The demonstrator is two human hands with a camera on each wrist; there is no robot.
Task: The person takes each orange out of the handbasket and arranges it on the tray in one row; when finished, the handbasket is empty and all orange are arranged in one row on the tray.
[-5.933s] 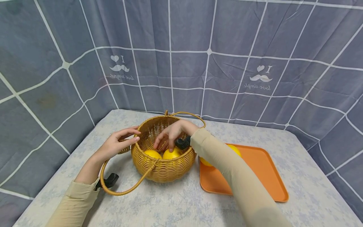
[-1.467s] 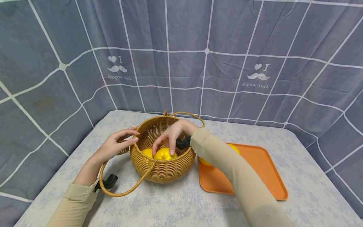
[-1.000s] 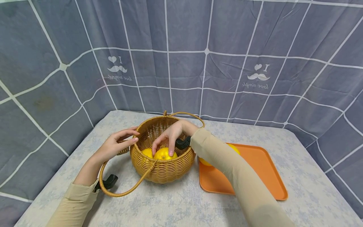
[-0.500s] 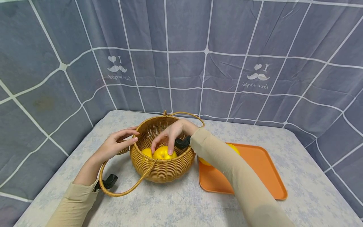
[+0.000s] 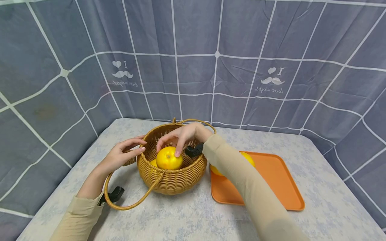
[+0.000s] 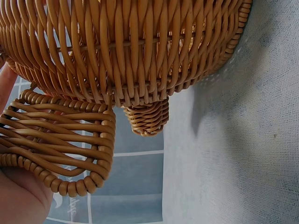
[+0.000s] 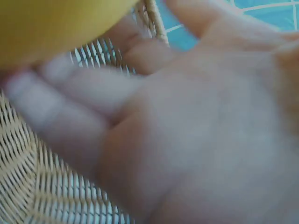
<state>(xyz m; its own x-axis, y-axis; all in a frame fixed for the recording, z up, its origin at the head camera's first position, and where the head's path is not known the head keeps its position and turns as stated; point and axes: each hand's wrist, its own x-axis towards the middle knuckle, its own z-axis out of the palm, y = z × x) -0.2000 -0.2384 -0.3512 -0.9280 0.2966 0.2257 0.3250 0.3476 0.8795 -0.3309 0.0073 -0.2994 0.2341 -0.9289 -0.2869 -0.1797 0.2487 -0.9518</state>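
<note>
A round yellow fruit (image 5: 169, 158) is held by my right hand (image 5: 187, 134), with thumb and fingers around it, at the front rim of the wicker basket (image 5: 173, 182). In the right wrist view the fruit (image 7: 56, 28) lies against the fingertips, partly blurred. A second yellow fruit (image 5: 153, 163) shows beneath it inside the basket, mostly hidden. My left hand (image 5: 119, 155) rests on the basket's left rim, its fingers and thumb reaching over the edge. The left wrist view shows the basket's woven side (image 6: 131, 51) and a wicker flap (image 6: 60, 135) beside the palm.
An orange tray (image 5: 274, 179) lies to the right of the basket, partly under the right sleeve, with yellow fruit (image 5: 248, 158) at its left end. A wicker handle (image 5: 129, 207) loops out toward the front left. A grey-blue curtain (image 5: 196, 77) hangs behind the table.
My right hand has raised the yellow fruit from lower in the basket up to the front rim, moving it slightly left. The left hand stays at the rim.
</note>
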